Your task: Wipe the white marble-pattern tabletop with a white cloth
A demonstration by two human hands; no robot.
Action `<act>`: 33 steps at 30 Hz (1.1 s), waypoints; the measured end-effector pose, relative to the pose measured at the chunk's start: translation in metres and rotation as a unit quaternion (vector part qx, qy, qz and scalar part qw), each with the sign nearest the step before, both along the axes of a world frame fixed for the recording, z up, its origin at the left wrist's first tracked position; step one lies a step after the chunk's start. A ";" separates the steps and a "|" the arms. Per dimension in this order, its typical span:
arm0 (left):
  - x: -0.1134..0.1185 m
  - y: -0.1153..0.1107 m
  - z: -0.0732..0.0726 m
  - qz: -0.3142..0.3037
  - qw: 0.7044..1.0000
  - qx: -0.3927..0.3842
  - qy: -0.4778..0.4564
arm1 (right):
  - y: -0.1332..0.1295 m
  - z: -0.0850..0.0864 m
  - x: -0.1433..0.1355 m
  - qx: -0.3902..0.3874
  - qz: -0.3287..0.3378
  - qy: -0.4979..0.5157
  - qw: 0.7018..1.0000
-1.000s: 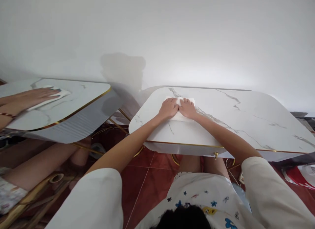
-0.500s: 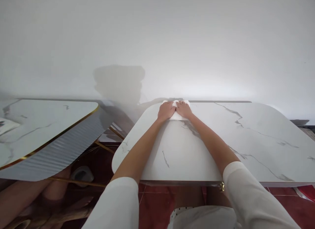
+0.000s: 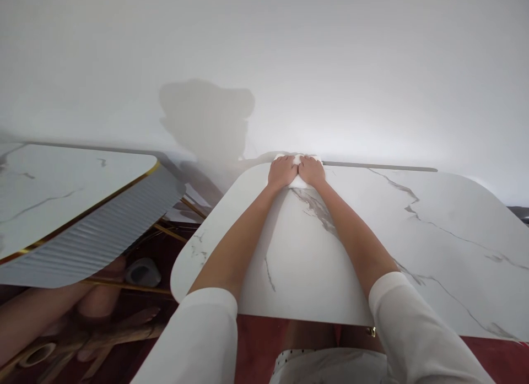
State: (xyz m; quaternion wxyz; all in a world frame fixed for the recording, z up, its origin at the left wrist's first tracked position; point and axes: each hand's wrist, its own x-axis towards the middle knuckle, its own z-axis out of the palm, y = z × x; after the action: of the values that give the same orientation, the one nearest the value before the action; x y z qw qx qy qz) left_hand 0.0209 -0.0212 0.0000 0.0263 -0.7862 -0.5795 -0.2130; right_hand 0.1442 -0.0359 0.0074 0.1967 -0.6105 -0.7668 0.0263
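Observation:
A folded white cloth (image 3: 303,180) lies at the far edge of a white marble-patterned table (image 3: 306,263), close to the wall. My left hand (image 3: 282,172) presses flat on the cloth's left part, fingers pointing to the wall. Beside it, my right hand (image 3: 312,171) lies on the right part of the same cloth, its fingers bent slightly over it. The two thumbs meet or nearly meet in the middle. Both arms are stretched out over the tabletop.
At the left stands a second marble-patterned table (image 3: 74,196) with a gold edge and ribbed grey side. Under it are another person's bare legs (image 3: 99,301), a wooden stool (image 3: 103,340) and a pale object (image 3: 143,272). A white wall (image 3: 264,59) rises behind.
The view has shifted and tilted a little, so the tables sit differently in the picture. Both hands remain together on the cloth at the far edge.

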 end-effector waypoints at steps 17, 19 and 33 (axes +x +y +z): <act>0.031 0.005 -0.003 0.009 0.999 0.006 0.041 | -0.002 0.001 0.033 -0.013 -0.016 0.015 1.000; 0.046 0.005 -0.002 -0.006 0.999 0.004 0.042 | -0.002 0.000 0.046 -0.018 -0.032 0.008 0.999; 0.046 -0.026 -0.003 -0.097 0.993 0.005 0.062 | -0.061 0.006 0.049 -0.027 -0.090 -0.001 0.996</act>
State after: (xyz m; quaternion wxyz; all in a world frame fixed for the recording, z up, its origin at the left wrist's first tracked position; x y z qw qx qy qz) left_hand 0.0670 -0.0468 -0.0034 0.0453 -0.8502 -0.4967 -0.1686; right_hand 0.1931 -0.0966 0.0134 0.1811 -0.6819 -0.7081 0.0292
